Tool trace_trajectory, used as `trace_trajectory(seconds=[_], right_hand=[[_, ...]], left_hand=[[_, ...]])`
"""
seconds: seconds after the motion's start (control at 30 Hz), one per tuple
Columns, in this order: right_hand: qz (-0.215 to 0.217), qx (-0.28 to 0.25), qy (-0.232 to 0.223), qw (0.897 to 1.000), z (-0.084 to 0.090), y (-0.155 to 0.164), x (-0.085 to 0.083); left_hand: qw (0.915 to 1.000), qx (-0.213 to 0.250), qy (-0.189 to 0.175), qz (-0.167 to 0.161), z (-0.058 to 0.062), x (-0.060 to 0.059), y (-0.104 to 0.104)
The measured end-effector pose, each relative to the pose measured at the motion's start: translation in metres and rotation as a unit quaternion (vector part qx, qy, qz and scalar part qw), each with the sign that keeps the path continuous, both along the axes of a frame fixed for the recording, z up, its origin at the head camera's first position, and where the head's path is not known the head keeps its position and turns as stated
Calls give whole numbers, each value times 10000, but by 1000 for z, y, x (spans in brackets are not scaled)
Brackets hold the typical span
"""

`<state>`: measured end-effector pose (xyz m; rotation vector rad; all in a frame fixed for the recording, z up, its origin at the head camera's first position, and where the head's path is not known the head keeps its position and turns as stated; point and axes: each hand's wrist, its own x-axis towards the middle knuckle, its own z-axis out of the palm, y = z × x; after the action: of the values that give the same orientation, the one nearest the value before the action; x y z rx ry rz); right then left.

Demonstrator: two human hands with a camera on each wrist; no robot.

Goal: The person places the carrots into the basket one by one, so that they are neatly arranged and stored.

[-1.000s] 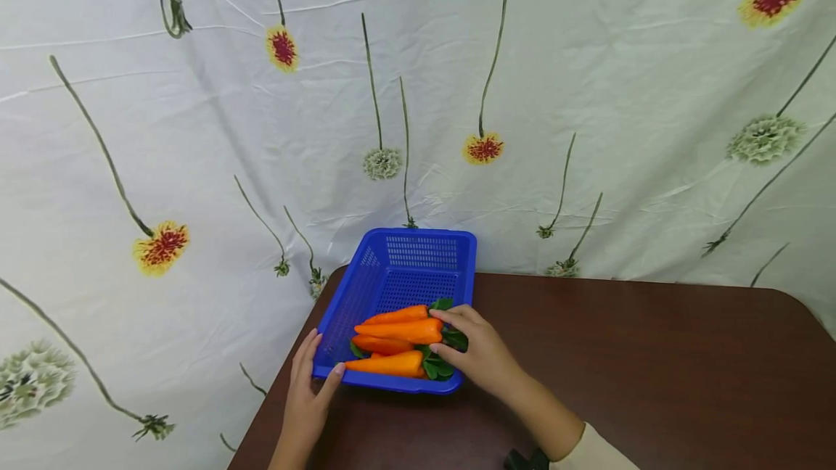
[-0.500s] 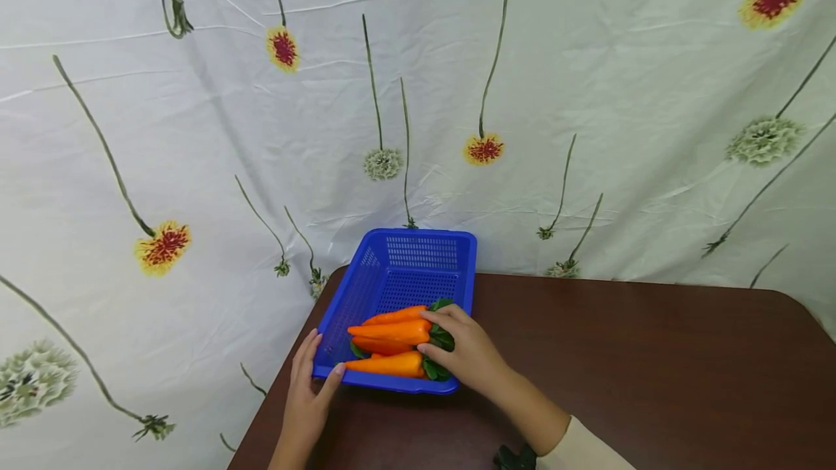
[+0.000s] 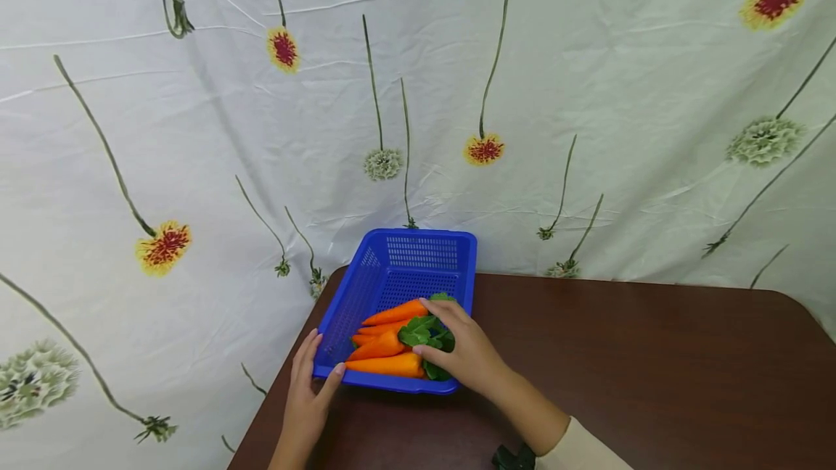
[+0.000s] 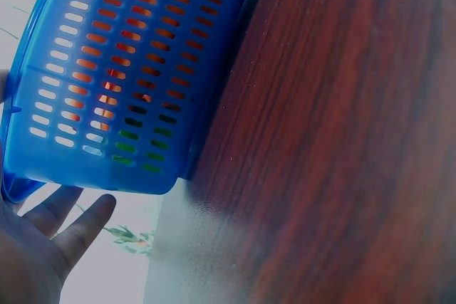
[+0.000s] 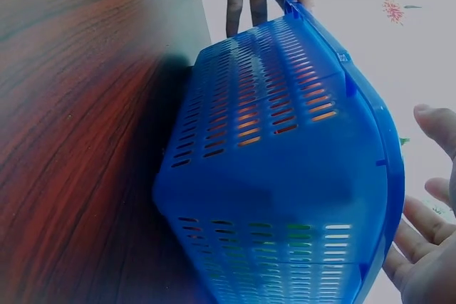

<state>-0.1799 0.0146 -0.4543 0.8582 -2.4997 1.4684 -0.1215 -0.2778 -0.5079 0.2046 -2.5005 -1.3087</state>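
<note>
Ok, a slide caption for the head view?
Right hand on carrot leaves in a blue basket; left hand at its corner.

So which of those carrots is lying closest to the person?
The bottom carrot, lying along the blue basket's near rim between the left hand and the right hand; the others lie farther back.
</note>
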Motion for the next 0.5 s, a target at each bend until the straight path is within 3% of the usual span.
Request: trace_trajectory(seconds=[0.5], right_hand=[[-176, -374, -38, 9991, 0, 10, 3]], left_hand=[[9999, 58, 66, -94, -1, 0, -1]])
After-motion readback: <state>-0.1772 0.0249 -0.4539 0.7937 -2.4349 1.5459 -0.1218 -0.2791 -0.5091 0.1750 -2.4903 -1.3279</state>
